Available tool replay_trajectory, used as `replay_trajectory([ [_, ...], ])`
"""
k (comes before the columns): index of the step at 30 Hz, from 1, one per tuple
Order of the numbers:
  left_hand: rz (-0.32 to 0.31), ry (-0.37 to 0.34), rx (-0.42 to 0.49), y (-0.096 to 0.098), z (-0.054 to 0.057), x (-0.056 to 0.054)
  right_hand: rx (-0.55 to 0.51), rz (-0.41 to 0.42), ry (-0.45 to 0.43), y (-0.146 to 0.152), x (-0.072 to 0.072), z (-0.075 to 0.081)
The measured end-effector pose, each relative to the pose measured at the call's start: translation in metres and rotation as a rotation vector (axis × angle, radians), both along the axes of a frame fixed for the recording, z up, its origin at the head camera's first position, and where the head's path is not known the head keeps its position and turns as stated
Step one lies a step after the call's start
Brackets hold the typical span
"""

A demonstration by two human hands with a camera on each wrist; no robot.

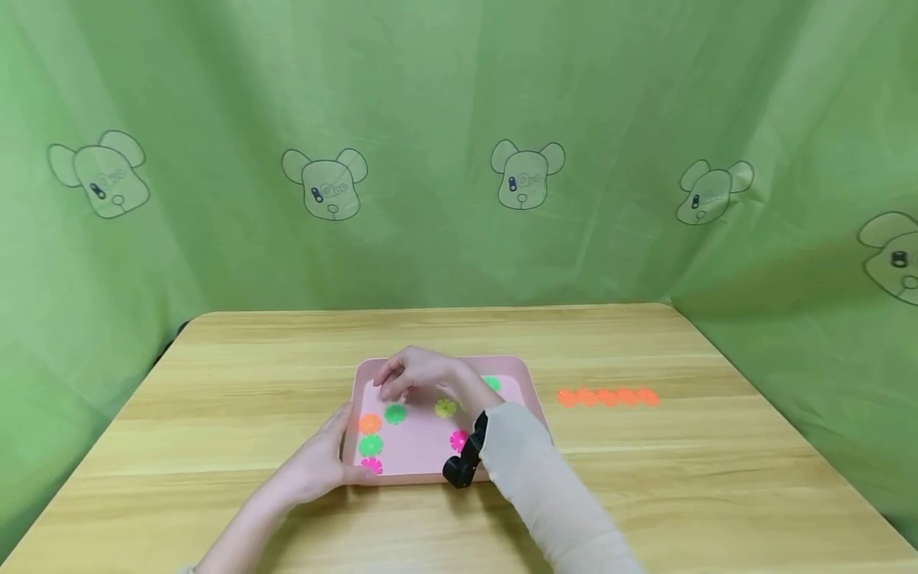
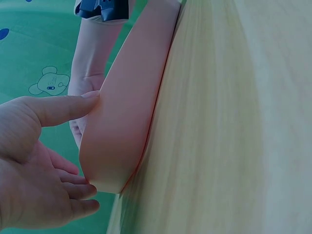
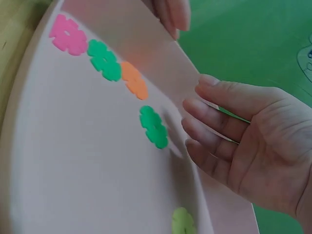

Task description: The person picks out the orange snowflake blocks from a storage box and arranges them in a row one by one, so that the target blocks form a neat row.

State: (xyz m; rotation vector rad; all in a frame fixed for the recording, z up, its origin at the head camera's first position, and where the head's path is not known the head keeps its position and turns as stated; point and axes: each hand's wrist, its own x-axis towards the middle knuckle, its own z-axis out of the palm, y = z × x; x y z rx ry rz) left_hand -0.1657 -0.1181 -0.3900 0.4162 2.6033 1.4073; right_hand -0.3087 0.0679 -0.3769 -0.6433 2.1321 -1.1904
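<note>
A pink tray lies on the table, holding several notched plastic snowflake discs. My left hand spans the near left corner of the tray, its thumb and fingers touching the sides; in the left wrist view the thumb lies straight against the tray wall. Above the far left part of the tray hovers my right hand, fingers loosely bent and nothing visible between them. Nearest to it is a green disc. Along the left side lie an orange disc, another green disc and a pink disc.
A yellow-green disc, a second pink disc and a green one lie farther right in the tray. Right of the tray, several orange discs form a row on the wooden table. Green curtains surround it.
</note>
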Motion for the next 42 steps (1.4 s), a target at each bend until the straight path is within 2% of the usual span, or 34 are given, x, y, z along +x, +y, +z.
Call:
replay_trajectory([
  [8,-0.012,-0.023,0.024,0.001,-0.001,-0.002,0.076,0.116,0.065,-0.009,0.002,-0.003],
  [16,-0.024,0.006,0.008,0.001,0.001,-0.001,0.089,0.138,-0.019,-0.015,0.002,-0.005],
  [24,-0.020,0.003,-0.007,0.001,0.002,-0.001,0.178,0.237,0.114,-0.021,-0.001,-0.008],
  [42,-0.026,0.003,-0.027,-0.002,0.002,0.000,0.271,0.253,0.137,-0.033,0.009,-0.009],
])
